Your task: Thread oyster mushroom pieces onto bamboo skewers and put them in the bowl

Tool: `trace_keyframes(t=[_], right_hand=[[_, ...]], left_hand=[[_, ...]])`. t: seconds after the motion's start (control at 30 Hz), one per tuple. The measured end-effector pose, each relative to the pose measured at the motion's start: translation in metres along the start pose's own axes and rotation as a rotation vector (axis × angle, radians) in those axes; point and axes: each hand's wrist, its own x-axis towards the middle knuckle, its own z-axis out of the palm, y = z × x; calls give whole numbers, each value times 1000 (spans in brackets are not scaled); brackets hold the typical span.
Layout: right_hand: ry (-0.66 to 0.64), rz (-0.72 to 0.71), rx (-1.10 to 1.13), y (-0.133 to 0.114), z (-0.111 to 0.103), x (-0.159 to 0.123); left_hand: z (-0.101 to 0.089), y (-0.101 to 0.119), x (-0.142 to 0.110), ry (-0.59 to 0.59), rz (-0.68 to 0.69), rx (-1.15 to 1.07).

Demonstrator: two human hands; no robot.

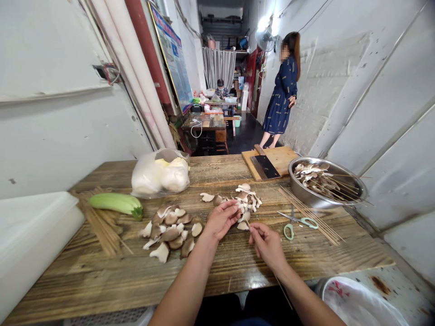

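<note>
My left hand (222,220) is closed, its fingertips pinching an oyster mushroom piece (244,218) in front of a heap of torn mushrooms (249,199). Part of that piece is hidden by my fingers. Closed around a thin wooden skewer (283,290), my right hand (267,244) holds its tip close to the mushroom in my left. The skewer's other end slants down past my right wrist. A second pile of oyster mushrooms (171,228) lies left of my left hand. Green-handled scissors (295,220) rest open to the right, beside several loose skewers (316,219).
A steel bowl (295,185) at the right holds skewered mushrooms. Behind are a cleaver (263,165) on a cutting board (288,156) and a bagged cabbage (159,174). A green gourd (113,203) lies on bundled skewers (102,231). A person (283,90) stands beyond the table.
</note>
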Motion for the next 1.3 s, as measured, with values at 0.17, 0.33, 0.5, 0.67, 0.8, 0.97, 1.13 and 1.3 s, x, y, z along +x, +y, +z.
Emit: trace_keyframes(t=[0.17,0.33,0.5,0.67,0.8,0.97,1.13,1.3], right_hand=[[10,5,-2,-1,3,-1],[32,3,-29,-1,6,-2],[32,-3,-30,1,8,-3],[51,-12,-9,-3,9,3],[52,-24,12,-8,7,9],[-73,-15,-35,-4,5,8],[-197,83,79,-18,3,19],[-444,203,79,-34,3,42]], left_hand=[[0,-3,0,-19,28,43],[3,-2,-3,-33,38,60],[5,-2,-4,-34,26,74],[5,-6,-7,-110,-25,114],[2,-4,-5,-116,-41,93],[-6,8,3,131,149,-93],[-4,11,2,240,270,-103],[-6,11,2,203,238,-140]])
